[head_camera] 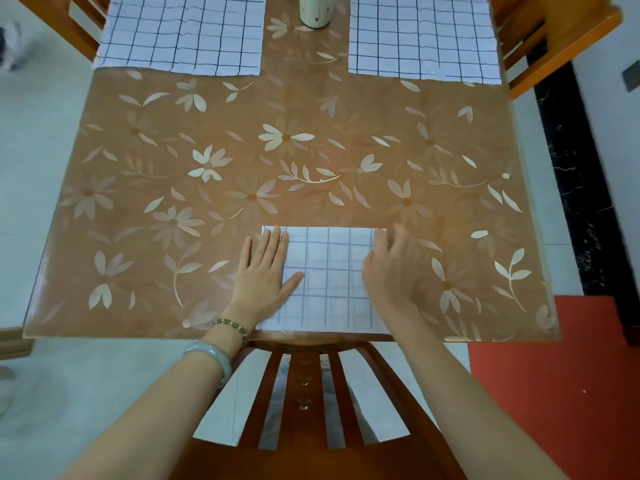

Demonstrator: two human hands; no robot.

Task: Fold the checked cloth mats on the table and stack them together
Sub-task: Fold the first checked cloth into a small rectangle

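Note:
A folded white checked mat point(329, 278) lies at the near edge of the table, squared to it. My left hand point(265, 275) rests flat on the mat's left side, fingers together and thumb spread. My right hand point(389, 268) lies over the mat's right edge, fingers loosely curved and slightly blurred. Two unfolded checked mats lie flat at the far end: one at the far left point(183, 32), one at the far right point(422, 36).
The table point(173, 140) has a brown flowered cover. A white patterned cup point(316, 10) stands between the two far mats. A wooden chair back point(311, 393) sits right below the near edge; more chairs point(554, 32) stand at the far corners.

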